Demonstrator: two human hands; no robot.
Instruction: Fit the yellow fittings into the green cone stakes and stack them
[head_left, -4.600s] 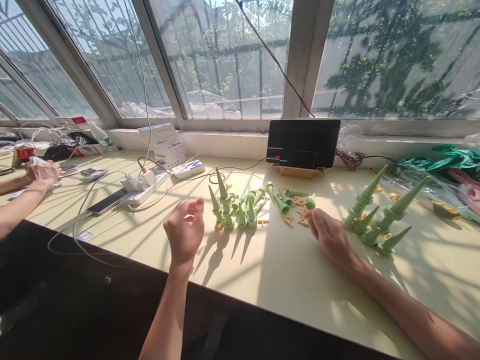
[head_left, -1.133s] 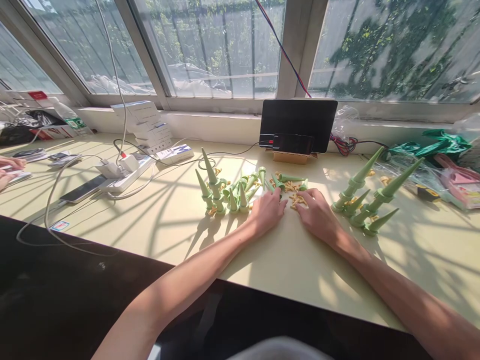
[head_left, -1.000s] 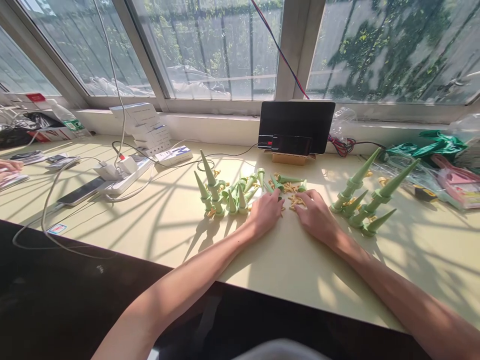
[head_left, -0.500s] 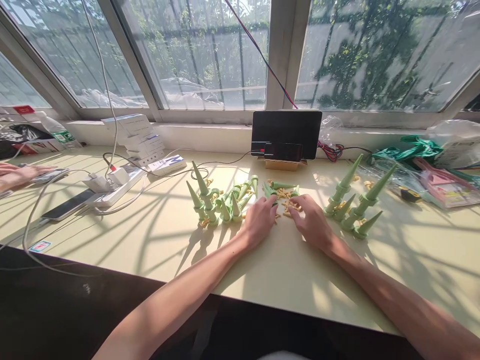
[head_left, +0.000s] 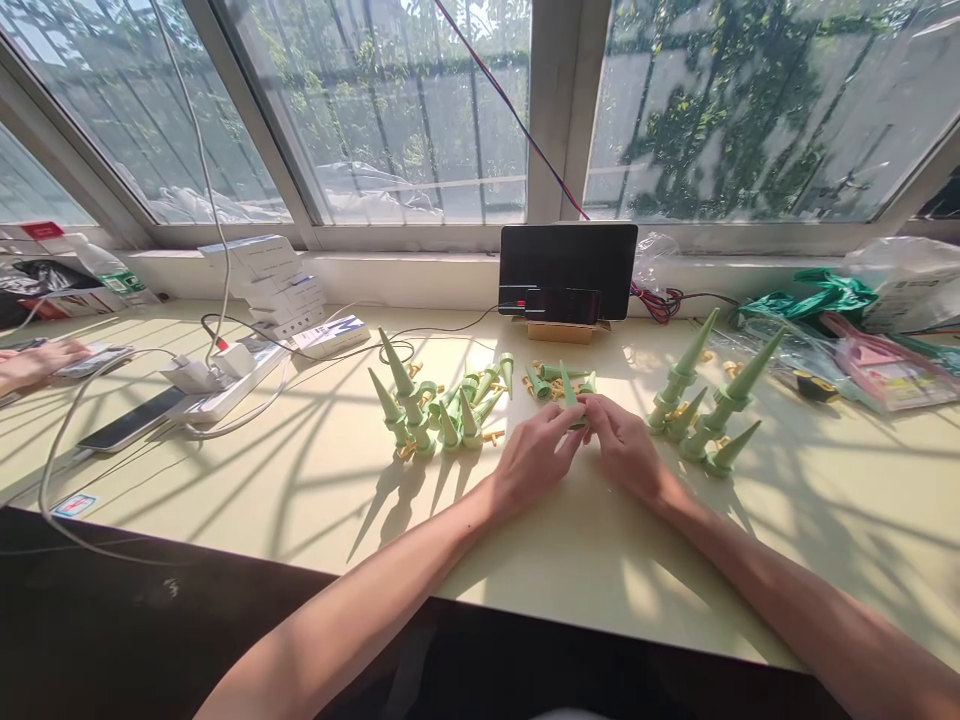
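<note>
My left hand [head_left: 538, 450] is closed on a green plastic spike [head_left: 568, 385] whose pointed end stands upward. At the base of that spike, my right hand [head_left: 622, 445] has its fingers pinched together. Whatever lies between the right fingertips is hidden. Behind the hands, loose green spikes [head_left: 538, 382] lie among small yellow plastic pieces [head_left: 561, 385]. Upright green spikes with collars and yellow pieces stand in a group [head_left: 411, 400] to the left, some lying behind them. Another group of standing spikes [head_left: 727, 405] is to the right of my right hand.
A black tablet [head_left: 568, 265] and a phone lean on a cardboard stand [head_left: 559, 331] by the window. Left are a power strip [head_left: 240, 385] with chargers, a phone [head_left: 131, 420], stacked white boxes [head_left: 262, 280] and another person's hand [head_left: 45, 365]. Plastic bags [head_left: 810, 300] lie at right.
My left hand has moved right with a green spike lifted upright in it. My right hand has come in from the yellow pieces, and the fingers of both hands now meet at the spike's base.
</note>
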